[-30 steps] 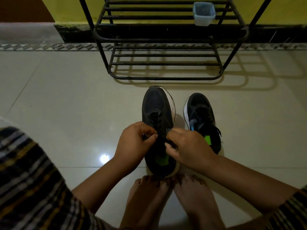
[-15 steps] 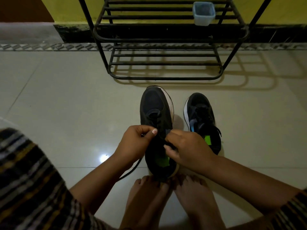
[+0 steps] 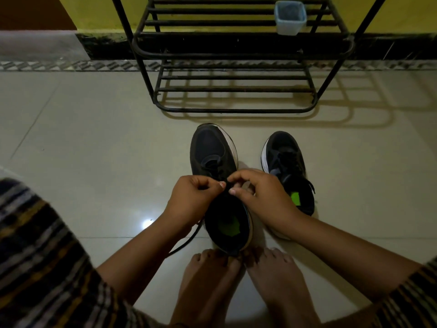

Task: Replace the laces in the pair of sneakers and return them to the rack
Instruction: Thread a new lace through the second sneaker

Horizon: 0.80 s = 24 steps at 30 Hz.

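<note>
While both wrists hide its eyelets, a thin black lace (image 3: 186,242) is pinched by left hand (image 3: 194,200) and right hand (image 3: 262,195) over the near black mesh sneaker (image 3: 218,185).

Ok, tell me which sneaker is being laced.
The left sneaker: both hands pinch its lace. The right sneaker sits untouched beside it.

Black sneakers (image 3: 212,152), green insoles (image 3: 228,227), striped sleeves (image 3: 35,256).
</note>
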Each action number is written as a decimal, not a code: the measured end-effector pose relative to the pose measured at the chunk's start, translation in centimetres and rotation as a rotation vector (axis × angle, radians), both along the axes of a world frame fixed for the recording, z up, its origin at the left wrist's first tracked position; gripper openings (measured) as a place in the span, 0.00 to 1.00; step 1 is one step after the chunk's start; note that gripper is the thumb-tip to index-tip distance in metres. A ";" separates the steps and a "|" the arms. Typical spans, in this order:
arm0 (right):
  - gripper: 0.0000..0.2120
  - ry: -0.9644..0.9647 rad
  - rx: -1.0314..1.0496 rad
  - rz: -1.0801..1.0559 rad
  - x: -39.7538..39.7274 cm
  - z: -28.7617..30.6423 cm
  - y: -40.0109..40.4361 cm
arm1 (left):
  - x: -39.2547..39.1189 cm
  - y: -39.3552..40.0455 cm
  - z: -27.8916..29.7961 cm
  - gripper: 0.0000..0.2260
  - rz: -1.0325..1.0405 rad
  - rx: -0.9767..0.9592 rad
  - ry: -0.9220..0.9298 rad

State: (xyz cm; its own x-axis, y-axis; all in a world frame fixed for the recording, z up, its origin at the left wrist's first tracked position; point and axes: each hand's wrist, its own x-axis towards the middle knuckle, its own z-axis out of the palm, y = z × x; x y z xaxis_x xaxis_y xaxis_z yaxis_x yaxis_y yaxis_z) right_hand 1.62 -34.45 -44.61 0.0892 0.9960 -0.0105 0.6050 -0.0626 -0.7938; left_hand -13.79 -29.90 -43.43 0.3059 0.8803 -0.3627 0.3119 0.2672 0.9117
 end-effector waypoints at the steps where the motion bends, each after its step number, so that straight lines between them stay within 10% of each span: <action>1: 0.06 0.025 -0.002 -0.007 -0.1 0.0 0.1 | 0.0 0.0 0.0 0.07 -0.001 0.005 0.000; 8: 0.05 0.080 -0.003 -0.017 -0.1 -0.2 0.8 | 0.1 -0.8 -0.5 0.02 0.009 0.096 0.102; 15: 0.07 0.096 -0.010 -0.090 1.0 -0.9 0.2 | -1.6 -1.2 -3.1 0.18 -0.045 0.074 0.501; 24: 0.05 0.221 0.183 -0.113 1.6 2.4 0.6 | -1.2 -1.5 -3.5 0.14 -0.116 0.108 0.443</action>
